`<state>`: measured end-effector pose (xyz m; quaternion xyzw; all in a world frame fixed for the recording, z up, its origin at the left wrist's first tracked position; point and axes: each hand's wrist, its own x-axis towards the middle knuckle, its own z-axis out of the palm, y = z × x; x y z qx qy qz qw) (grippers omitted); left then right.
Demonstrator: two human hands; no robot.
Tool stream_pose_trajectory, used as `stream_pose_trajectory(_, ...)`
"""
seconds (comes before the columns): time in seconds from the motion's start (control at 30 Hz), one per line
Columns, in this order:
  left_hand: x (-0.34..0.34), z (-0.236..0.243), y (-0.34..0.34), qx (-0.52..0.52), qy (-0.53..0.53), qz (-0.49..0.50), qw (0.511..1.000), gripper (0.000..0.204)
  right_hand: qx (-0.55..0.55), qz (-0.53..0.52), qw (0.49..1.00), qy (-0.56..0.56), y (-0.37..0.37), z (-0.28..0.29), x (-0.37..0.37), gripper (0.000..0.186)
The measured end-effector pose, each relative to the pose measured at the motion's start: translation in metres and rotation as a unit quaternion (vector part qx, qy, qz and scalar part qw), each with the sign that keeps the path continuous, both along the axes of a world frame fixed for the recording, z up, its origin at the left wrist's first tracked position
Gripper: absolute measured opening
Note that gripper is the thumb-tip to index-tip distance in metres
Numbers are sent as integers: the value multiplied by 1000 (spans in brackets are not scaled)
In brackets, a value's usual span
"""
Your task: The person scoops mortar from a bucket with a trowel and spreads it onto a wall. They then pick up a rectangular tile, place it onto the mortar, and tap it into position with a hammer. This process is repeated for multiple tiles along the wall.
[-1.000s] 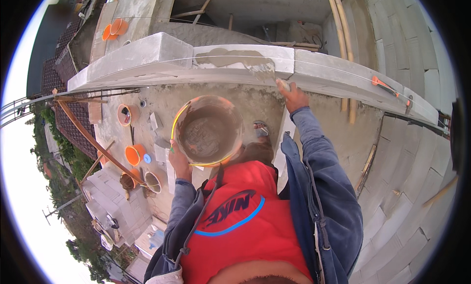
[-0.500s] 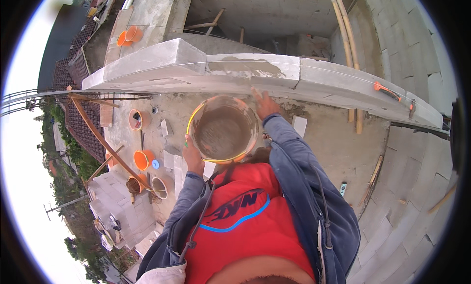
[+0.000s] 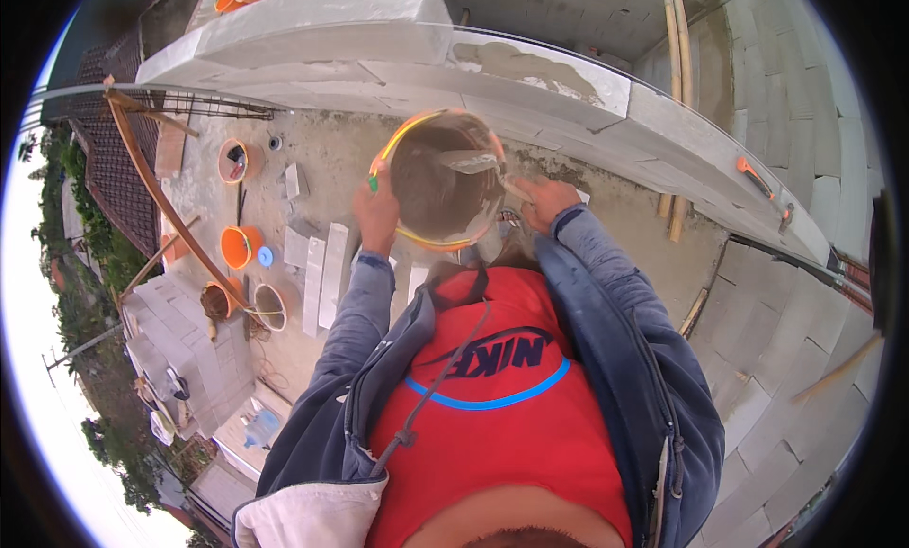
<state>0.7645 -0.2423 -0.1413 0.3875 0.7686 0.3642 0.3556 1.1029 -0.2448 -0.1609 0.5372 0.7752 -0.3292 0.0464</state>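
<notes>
An orange bucket (image 3: 445,242) with a yellow handle hangs in front of my body, grey wet mortar (image 3: 431,197) inside it. My left hand (image 3: 377,216) is closed on the bucket's left rim, by the green grip of the handle. Closed round a trowel's handle, my right hand (image 3: 544,202) is just beyond the right rim. The trowel (image 3: 471,161) has its blade inside the bucket, over the mortar. Ahead stands a low wall of pale blocks (image 3: 312,27), and a patch of mortar (image 3: 530,68) covers part of its top.
A taut string runs along the wall. An orange-handled tool (image 3: 753,177) lies on the wall's right part. At left are several buckets, including an orange one (image 3: 240,247), loose blocks (image 3: 333,275), a leaning wooden pole (image 3: 170,212) and a block stack (image 3: 185,335).
My right hand has drawn back from the wall to the bucket, and the trowel blade is now inside it. The view has shifted, with the wall higher in the picture.
</notes>
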Motion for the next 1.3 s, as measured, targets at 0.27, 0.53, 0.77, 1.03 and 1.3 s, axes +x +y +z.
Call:
stream_pose_trajectory(0.27,-30,57,8,141,75,-109,981,63,-24,-42,997,-62,-64,20,-101,63)
stream_pose_trajectory(0.53,-24,107,9,214,-28,-157,964,62,26,-115,990,77,-91,30,-144,64)
stream_pose_trajectory(0.77,-10,73,13,173,-5,-144,974,61,-474,-298,675,480,-77,52,-114,60)
stream_pose_trajectory(1.03,-3,0,12,33,-152,79,985,70,-550,-243,427,675,-61,19,9,51)
stream_pose_trajectory(1.3,27,11,-81,51,-174,241,954,73,31,-263,904,334,32,3,183,52)
